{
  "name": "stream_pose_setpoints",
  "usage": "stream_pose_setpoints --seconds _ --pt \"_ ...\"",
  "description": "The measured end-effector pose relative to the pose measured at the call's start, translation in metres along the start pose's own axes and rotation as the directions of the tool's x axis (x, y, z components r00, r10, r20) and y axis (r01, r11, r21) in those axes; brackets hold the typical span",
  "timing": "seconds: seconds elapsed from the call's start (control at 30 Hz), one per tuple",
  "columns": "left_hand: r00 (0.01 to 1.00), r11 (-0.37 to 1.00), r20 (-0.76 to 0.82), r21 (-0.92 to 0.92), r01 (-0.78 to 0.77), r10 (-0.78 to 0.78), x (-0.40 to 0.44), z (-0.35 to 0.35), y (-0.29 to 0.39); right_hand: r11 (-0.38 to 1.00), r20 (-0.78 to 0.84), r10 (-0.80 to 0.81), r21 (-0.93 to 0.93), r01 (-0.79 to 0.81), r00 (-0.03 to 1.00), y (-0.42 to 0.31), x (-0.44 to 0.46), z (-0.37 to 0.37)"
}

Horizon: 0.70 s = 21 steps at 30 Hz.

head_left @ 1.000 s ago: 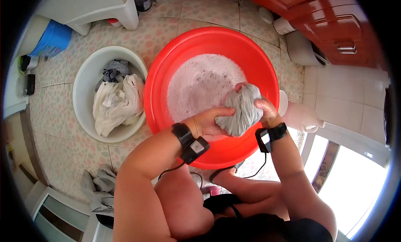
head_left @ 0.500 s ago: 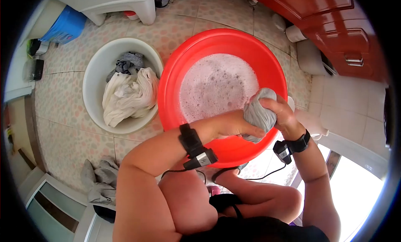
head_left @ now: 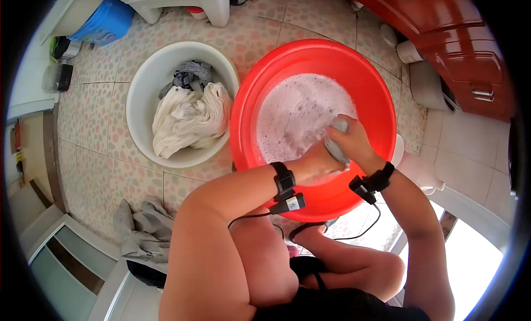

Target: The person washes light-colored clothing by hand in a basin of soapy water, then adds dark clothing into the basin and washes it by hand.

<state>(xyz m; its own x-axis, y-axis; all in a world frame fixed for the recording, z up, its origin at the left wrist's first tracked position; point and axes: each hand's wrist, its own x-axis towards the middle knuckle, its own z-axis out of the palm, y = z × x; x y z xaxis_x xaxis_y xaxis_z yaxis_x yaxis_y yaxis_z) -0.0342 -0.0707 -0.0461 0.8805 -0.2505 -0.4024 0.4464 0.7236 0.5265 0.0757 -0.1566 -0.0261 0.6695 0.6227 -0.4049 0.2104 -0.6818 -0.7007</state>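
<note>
A bunched grey cloth (head_left: 336,147) is squeezed between my two hands, above the soapy water (head_left: 301,108) in a large red basin (head_left: 247,119). My left hand (head_left: 321,159) grips its lower end, and my right hand (head_left: 354,141) wraps round its upper end. Much of the cloth is hidden by my fingers. Both wrists wear black straps with small cabled devices. Left of the red basin, a white tub (head_left: 138,108) holds cream cloth (head_left: 188,119) and dark grey cloth (head_left: 193,73).
Grey fabric (head_left: 145,232) lies at the lower left. A blue bucket (head_left: 105,22) and a white stool (head_left: 215,8) stand at the upper left. Red cabinets (head_left: 442,39) are at the upper right, with a pinkish jug (head_left: 415,169) beside the basin's right side.
The cloth has been squeezed into a narrower bundle, and both hands have closed tighter round it. The basin and tub appear farther right as the view has shifted.
</note>
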Motion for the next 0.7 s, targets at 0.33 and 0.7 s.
stream_pose_setpoints --seconds 0.33,0.7 --pt "0.977 0.985 -0.148 0.102 -0.140 0.154 0.027 -0.031 -0.025 0.960 -0.146 0.030 -0.270 -0.069 0.989 -0.019 0.021 0.024" --pt "0.903 0.625 -0.353 0.770 0.132 0.244 0.031 -0.025 -0.026 0.951 -0.214 0.293 0.166 -0.261 0.932 0.043 0.021 0.019"
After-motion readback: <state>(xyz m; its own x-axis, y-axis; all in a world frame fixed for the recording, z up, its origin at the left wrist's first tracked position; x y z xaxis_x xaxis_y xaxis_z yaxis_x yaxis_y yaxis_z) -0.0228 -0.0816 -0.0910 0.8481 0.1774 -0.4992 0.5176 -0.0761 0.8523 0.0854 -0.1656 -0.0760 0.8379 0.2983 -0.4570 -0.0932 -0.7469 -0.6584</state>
